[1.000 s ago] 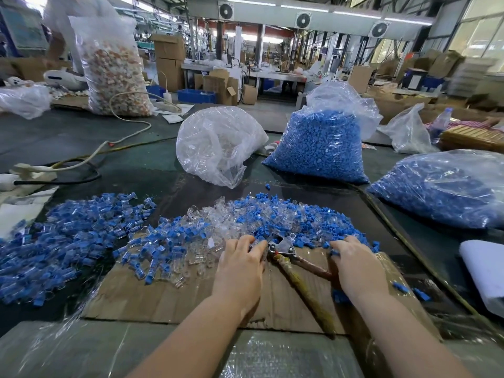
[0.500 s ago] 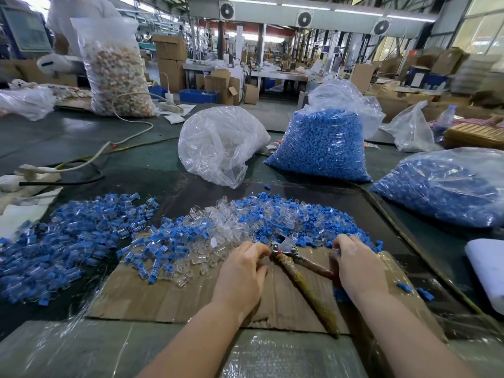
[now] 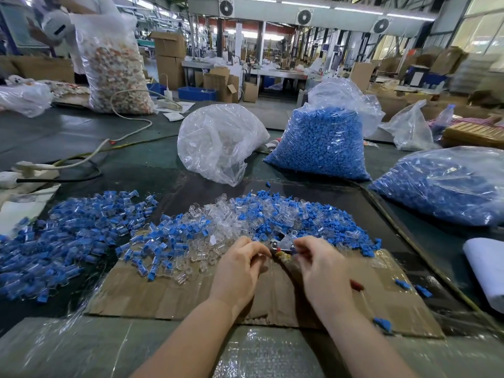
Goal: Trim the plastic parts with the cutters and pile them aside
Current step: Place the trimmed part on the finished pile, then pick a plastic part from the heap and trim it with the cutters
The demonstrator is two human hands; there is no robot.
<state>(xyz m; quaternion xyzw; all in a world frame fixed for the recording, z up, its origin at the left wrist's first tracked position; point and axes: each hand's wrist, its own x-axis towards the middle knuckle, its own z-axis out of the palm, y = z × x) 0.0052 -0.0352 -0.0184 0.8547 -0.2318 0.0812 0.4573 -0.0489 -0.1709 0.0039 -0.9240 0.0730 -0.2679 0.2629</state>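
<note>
The cutters [image 3: 281, 242] lie on a cardboard sheet [image 3: 169, 293], jaws pointing into a heap of loose clear and blue plastic parts [image 3: 245, 216]. My right hand [image 3: 324, 274] covers the handles, fingers curled at the cutter head; a red handle tip [image 3: 357, 285] sticks out beneath it. My left hand [image 3: 240, 266] is just left of the jaws, its fingertips pinched together on what looks like a small clear part, mostly hidden. A spread pile of blue-and-clear parts [image 3: 62, 241] lies to the left.
Behind the heap stand a crumpled clear bag [image 3: 218, 143] and a full bag of blue parts [image 3: 324, 143]; another blue-filled bag [image 3: 447, 186] lies at the right. Cables [image 3: 90, 156] cross the table at the left. A white roll [image 3: 488, 268] sits at the right edge. A person stands far left.
My right hand has slid left along the handles up to the cutter head. My left hand's fingers have curled into a pinch beside the jaws. The two hands are now close together.
</note>
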